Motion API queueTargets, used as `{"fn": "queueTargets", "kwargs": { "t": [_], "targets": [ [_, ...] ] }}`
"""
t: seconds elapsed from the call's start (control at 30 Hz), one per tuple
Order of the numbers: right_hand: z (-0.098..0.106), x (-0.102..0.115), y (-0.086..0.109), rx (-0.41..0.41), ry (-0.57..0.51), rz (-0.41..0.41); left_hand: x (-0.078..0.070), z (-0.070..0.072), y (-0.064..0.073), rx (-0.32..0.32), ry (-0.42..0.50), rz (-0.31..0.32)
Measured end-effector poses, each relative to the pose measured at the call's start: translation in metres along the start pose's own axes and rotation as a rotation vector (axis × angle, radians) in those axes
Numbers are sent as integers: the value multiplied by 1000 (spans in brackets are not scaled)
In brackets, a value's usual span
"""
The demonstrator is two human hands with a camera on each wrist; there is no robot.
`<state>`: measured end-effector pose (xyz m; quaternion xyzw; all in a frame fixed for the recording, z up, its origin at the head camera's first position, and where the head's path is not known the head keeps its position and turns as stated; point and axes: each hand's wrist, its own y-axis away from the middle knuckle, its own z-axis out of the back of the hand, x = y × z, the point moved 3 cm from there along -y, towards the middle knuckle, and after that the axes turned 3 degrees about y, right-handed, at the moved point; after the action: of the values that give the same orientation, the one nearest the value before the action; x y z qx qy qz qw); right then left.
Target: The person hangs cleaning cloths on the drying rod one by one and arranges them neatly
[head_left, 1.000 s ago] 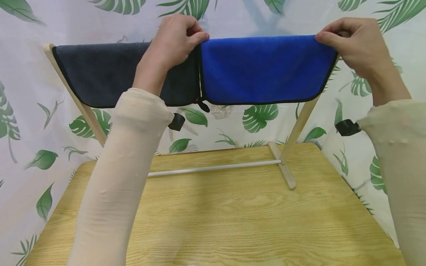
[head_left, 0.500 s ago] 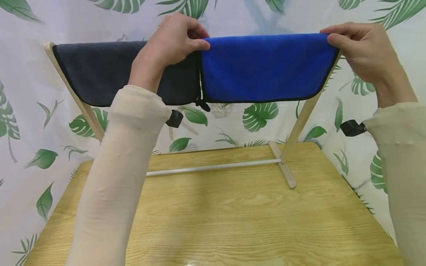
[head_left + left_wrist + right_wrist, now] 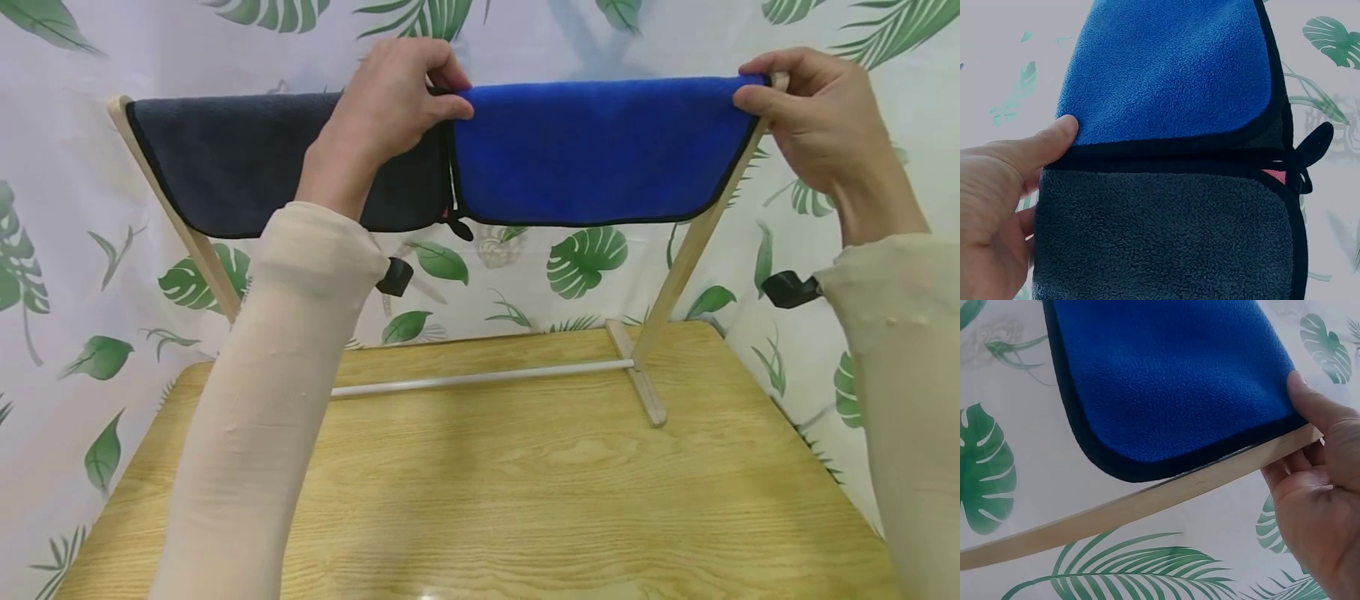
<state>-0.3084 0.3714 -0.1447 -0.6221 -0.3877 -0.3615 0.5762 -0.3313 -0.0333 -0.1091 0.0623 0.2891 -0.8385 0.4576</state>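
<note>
In the head view, a blue towel [image 3: 592, 150] hangs folded over the top bar of a wooden rack [image 3: 678, 275] in the upper right of the frame, edge to edge with a dark grey towel [image 3: 232, 158] at upper left. The left hand [image 3: 393, 100] pinches the blue towel's left top corner at upper centre; the right hand [image 3: 813, 117] pinches its right top corner, just at the rack's end. Below, the wooden table [image 3: 525, 492] lies bare under the towels' hems.

In the left wrist view, the left hand [image 3: 997, 206] at lower left has its thumb pressed on the blue towel [image 3: 1172, 69] where it meets the dark grey towel [image 3: 1160, 237].

In the right wrist view, the right hand [image 3: 1316, 494] at right grips the blue towel [image 3: 1179, 375] corner, beside the wooden rack [image 3: 1147, 503] slanting across the frame.
</note>
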Motion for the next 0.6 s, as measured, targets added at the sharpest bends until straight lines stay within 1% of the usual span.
{"fn": "queueTargets", "kwargs": {
  "t": [0.07,0.17,0.23,0.3,0.37,0.43,0.53,0.6],
  "targets": [
    [0,-1,0,7,-23,-23,0,1,0,-11,-33,2],
    [0,-5,0,16,-51,-55,0,0,1,-28,-54,-6],
    [-1,-7,1,28,-64,-59,2,-1,4,-44,-63,-26],
    [-1,-9,1,35,-34,-46,4,-3,8,-59,-77,-57],
    [0,-10,4,36,46,-35,5,-4,13,-69,-118,-102],
    [1,-10,7,29,138,-35,6,-4,19,-62,-182,-134],
    [3,-10,14,14,402,-41,9,-6,31,-47,-267,-154],
    [4,-11,19,8,571,-54,13,-7,40,-34,-307,-142]
  ]
}}
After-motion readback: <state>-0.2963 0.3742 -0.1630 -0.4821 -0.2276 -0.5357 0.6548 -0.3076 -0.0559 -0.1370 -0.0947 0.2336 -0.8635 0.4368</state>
